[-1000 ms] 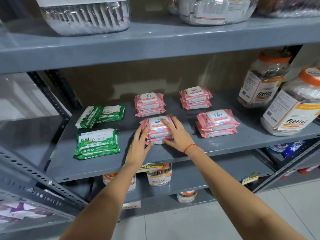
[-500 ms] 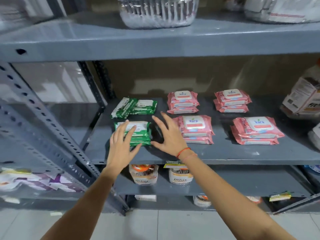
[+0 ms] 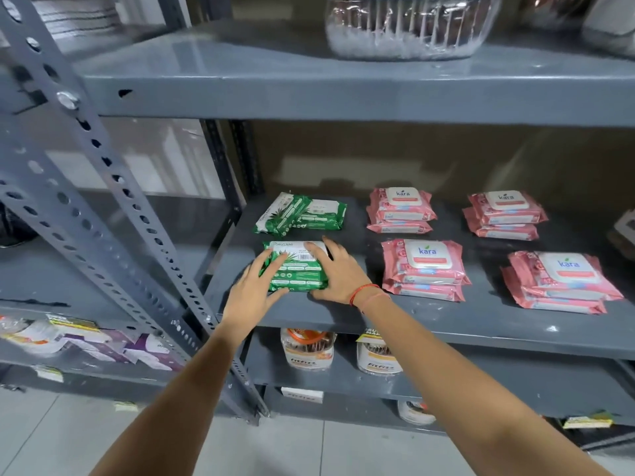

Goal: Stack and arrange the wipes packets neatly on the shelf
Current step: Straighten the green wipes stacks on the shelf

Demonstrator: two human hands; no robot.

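Now off pink stack (image 3: 425, 269), over to front green stack (image 3: 296, 267) at shelf (image 3: 429, 324) left end. Left hand (image 3: 256, 290) flat on stack's left edge, right hand (image 3: 338, 273) flat on right; fingers splayed, pressing sides, gripping nothing. Pink stacks squared; front green likely being squared next. Rear green packs (image 3: 300, 214) askew, one leaning on other, left to fix.

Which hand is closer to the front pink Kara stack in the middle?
Right. The right hand lies just left of that stack; the left hand sits beyond the green packets.
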